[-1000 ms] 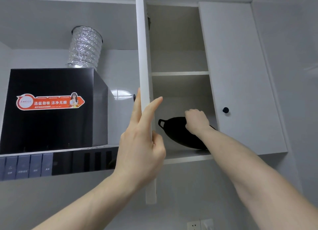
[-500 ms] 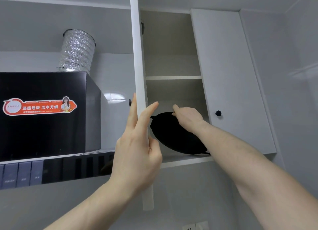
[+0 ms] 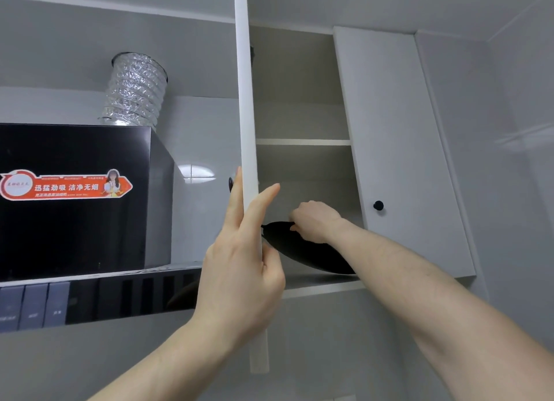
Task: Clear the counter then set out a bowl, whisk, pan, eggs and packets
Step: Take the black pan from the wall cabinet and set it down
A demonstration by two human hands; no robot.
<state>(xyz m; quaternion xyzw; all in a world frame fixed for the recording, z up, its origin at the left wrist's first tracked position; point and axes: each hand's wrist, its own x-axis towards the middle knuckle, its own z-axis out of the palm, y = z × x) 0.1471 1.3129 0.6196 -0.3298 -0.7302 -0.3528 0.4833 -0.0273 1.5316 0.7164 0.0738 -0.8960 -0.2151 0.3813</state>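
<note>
The right hand (image 3: 314, 220) has its fingers curled over the rim of the round black metal pan (image 3: 311, 252), which sits tilted on the lower shelf (image 3: 323, 286) of the white wall cabinet. The left hand (image 3: 242, 268) holds the edge of the open white cabinet door (image 3: 247, 115), 2 fingers straight along it, thumb tucked behind. To draw the pan out well, keep that door wide, lift the rim enough to clear the shelf lip, and bring the near loop handle (image 3: 265, 231) past the door edge without knocking it.
</note>
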